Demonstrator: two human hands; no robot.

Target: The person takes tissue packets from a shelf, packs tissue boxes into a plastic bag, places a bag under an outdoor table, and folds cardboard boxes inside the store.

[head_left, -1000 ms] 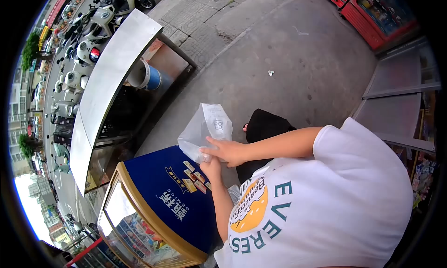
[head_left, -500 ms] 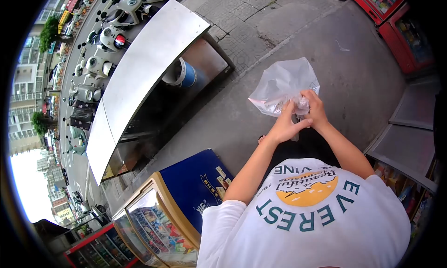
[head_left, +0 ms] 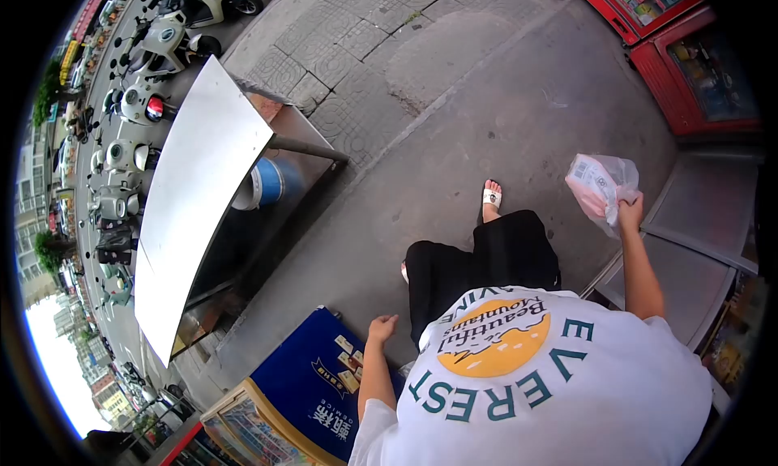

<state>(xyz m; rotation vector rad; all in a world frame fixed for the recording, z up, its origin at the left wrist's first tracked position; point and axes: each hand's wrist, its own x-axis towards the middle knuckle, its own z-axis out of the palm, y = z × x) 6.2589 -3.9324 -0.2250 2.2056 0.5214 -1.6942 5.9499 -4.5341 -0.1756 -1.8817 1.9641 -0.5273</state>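
A translucent plastic bag [head_left: 604, 187] with something pinkish and a printed label inside hangs out to the right, over the pavement. My right hand [head_left: 630, 212] is closed on its gathered end, beside the metal panels. Down at the left, my left hand [head_left: 382, 328] is apart from the bag, near the blue freezer top [head_left: 312, 377]; its fingers look curled together and nothing shows in them.
A metal-topped stall [head_left: 198, 198] with a blue-and-white bucket [head_left: 271, 182] stands at the left. Red coolers [head_left: 697, 77] are at the upper right, above grey metal panels [head_left: 701, 198]. Scooters [head_left: 126, 154] line the street.
Both hands were together at the bag in front of the body. Now they are apart: the right hand has carried the bag right, and the left has let go and dropped to the left.
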